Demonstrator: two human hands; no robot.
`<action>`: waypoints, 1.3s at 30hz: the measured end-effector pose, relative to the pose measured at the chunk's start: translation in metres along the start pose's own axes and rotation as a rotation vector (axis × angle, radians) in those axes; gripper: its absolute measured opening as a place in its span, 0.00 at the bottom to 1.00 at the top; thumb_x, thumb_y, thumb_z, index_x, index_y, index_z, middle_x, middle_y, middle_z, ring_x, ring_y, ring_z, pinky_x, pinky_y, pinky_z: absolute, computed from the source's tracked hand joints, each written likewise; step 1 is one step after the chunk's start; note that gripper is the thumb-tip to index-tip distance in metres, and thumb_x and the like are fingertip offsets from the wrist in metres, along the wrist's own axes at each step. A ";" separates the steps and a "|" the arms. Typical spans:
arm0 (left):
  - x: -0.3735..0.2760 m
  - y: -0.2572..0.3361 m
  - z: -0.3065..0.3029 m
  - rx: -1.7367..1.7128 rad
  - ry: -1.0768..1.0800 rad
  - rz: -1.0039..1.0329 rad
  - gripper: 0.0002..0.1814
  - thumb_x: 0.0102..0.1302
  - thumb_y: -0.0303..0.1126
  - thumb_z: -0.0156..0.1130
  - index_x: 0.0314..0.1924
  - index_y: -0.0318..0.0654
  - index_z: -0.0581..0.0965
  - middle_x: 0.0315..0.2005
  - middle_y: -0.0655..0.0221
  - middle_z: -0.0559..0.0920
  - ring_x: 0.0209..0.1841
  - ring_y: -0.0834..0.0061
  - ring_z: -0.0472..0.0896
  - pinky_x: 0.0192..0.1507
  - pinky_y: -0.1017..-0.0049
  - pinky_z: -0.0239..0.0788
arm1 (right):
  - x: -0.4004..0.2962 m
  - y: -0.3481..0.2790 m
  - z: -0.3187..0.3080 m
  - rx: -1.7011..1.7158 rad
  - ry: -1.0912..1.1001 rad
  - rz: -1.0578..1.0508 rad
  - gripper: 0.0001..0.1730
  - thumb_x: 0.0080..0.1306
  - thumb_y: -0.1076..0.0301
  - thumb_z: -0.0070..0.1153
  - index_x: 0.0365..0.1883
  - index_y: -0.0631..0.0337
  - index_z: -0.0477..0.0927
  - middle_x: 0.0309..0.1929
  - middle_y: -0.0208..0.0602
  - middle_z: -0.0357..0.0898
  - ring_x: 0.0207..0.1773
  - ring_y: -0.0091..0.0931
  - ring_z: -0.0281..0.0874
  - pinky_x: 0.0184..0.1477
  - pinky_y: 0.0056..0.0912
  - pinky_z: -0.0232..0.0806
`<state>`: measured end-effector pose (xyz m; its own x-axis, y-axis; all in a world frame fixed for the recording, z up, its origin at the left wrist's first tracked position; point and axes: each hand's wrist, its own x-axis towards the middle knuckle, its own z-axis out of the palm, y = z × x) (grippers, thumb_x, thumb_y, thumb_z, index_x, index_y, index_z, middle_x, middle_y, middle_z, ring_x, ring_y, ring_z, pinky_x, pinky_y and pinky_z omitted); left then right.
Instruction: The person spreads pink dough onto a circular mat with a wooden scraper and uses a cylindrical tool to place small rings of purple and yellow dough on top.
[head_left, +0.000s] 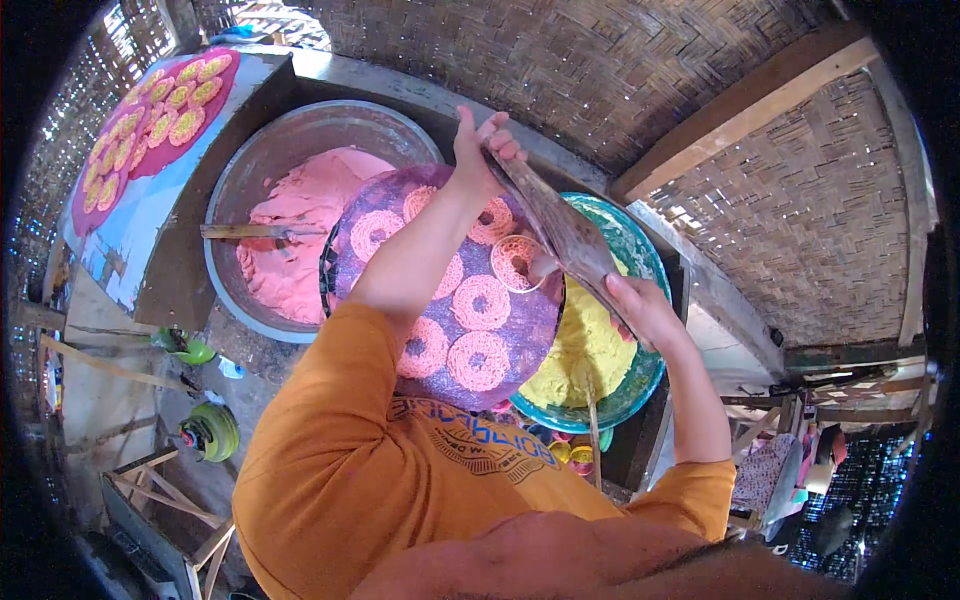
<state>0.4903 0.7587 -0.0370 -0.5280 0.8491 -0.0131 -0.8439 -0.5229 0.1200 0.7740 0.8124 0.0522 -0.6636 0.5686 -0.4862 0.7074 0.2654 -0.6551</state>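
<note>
A long dark wooden press slants from upper left to lower right. My left hand grips its upper end and my right hand its lower end. A pale cylinder juts from its side toward a clear-rimmed ring mould with pink strands inside. Beneath lies a round tray with a purple mesh surface, bearing several pink ring-shaped pieces of extruded dough. My left forearm hides part of the tray. The tray overlaps a grey basin on the left and a green basin on the right.
Pink dough with a wooden stick fills part of the grey basin. Yellow dough and another stick are in the green one. At upper left, pink-and-yellow rings lie on pink sheets. Woven walls stand beyond.
</note>
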 end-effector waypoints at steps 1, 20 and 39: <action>-0.003 -0.001 -0.002 -0.001 0.019 -0.008 0.34 0.61 0.68 0.36 0.35 0.41 0.71 0.09 0.80 0.57 0.13 0.81 0.57 0.25 0.75 0.57 | -0.004 0.000 0.001 0.023 -0.015 0.015 0.31 0.62 0.39 0.45 0.27 0.65 0.73 0.15 0.33 0.69 0.11 0.21 0.63 0.13 0.24 0.56; -0.050 0.062 0.040 0.420 -0.371 -0.284 0.45 0.56 0.67 0.48 0.61 0.36 0.62 0.58 0.58 0.67 0.62 0.65 0.64 0.61 0.65 0.51 | 0.001 -0.008 0.050 0.358 0.034 -0.351 0.24 0.65 0.48 0.47 0.38 0.64 0.72 0.22 0.29 0.70 0.22 0.18 0.68 0.23 0.22 0.62; -0.426 0.226 -0.065 1.709 0.420 0.170 0.22 0.45 0.34 0.65 0.41 0.35 0.74 0.38 0.60 0.77 0.42 0.69 0.76 0.47 0.70 0.64 | -0.130 0.078 0.175 -0.428 -0.107 -0.451 0.28 0.55 0.56 0.60 0.49 0.66 0.72 0.36 0.48 0.74 0.41 0.40 0.73 0.44 0.42 0.66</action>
<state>0.5178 0.2741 -0.0683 -0.8096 0.5803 -0.0887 0.1057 0.2928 0.9503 0.8731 0.6229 -0.0367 -0.9243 0.2531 -0.2856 0.3724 0.7616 -0.5304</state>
